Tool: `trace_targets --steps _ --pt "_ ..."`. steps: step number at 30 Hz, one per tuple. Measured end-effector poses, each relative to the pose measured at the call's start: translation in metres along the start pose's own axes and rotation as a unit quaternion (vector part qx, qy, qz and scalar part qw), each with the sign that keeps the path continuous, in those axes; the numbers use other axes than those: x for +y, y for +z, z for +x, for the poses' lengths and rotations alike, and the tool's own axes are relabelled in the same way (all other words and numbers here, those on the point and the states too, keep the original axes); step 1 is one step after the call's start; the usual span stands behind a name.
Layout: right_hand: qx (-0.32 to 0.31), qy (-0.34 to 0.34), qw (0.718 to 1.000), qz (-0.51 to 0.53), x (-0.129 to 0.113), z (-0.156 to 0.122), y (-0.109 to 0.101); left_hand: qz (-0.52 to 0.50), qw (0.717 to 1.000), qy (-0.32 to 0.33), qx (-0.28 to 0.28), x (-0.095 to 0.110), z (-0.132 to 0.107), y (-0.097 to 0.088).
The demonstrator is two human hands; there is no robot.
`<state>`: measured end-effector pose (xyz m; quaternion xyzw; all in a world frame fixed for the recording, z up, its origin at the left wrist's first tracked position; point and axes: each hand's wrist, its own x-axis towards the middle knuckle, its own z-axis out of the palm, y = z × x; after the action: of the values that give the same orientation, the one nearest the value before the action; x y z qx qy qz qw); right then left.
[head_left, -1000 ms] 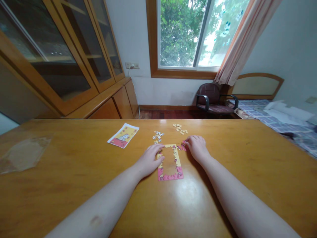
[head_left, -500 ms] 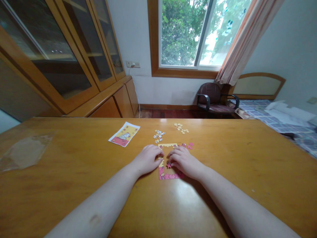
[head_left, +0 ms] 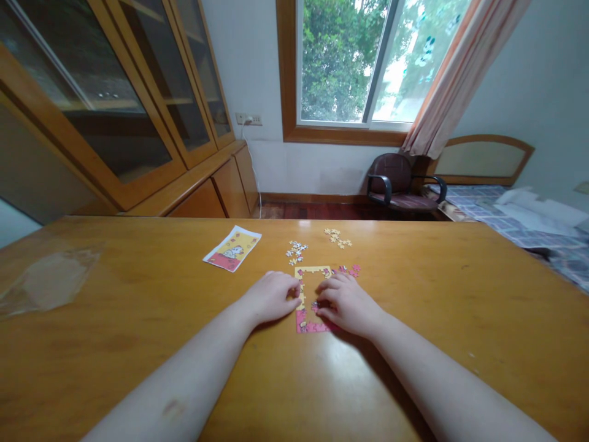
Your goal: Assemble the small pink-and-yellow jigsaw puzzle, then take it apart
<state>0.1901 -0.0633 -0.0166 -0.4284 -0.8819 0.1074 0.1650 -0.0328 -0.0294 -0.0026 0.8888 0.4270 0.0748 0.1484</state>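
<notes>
A jigsaw puzzle border (head_left: 314, 328) lies on the table, yellow along the top and upper left side, pink along the bottom. My left hand (head_left: 272, 296) rests at its left edge, fingers bent and thumb apart, with nothing seen between them. Over the right side of the border is my right hand (head_left: 348, 304), its fingers closed round a small pink puzzle piece (head_left: 315, 306) above the open middle. The hand hides most of the border's right side. Several loose pink pieces (head_left: 353, 271) lie just beyond my right hand.
Behind the puzzle lie a pile of white-patterned pieces (head_left: 296, 252) and a pile of yellow pieces (head_left: 338, 238). A picture card (head_left: 233, 248) is to the left. A clear plastic bag (head_left: 53, 279) lies at the far left of the wooden table (head_left: 161, 307).
My right hand has shifted slightly to the right, with the pink piece now more covered by its fingers. My left hand has drawn back a little to the left.
</notes>
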Motion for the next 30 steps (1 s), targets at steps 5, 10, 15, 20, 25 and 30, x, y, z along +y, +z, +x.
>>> trace_targets --steps 5,10,15,20,25,30 --pt "0.004 -0.004 1.0 -0.007 0.0 0.002 0.007 -0.028 0.999 -0.004 -0.044 0.001 -0.001 0.001" --pt "0.015 -0.013 1.0 -0.013 0.0 0.004 0.01 -0.052 0.997 -0.026 -0.06 0.001 0.0 0.002" --pt "0.027 -0.021 0.999 -0.004 -0.003 0.003 0.007 -0.061 0.995 -0.039 -0.068 0.0 0.001 0.002" --pt "0.027 -0.041 0.999 0.007 -0.01 0.004 0.004 -0.069 0.995 -0.037 -0.068 -0.001 0.001 0.003" --pt "0.026 -0.048 0.998 0.011 -0.014 0.005 0.006 -0.072 0.994 -0.038 -0.067 -0.001 0.001 0.004" --pt "0.019 -0.052 0.998 0.008 -0.014 0.006 0.009 -0.081 0.993 -0.037 -0.073 -0.001 0.001 0.002"
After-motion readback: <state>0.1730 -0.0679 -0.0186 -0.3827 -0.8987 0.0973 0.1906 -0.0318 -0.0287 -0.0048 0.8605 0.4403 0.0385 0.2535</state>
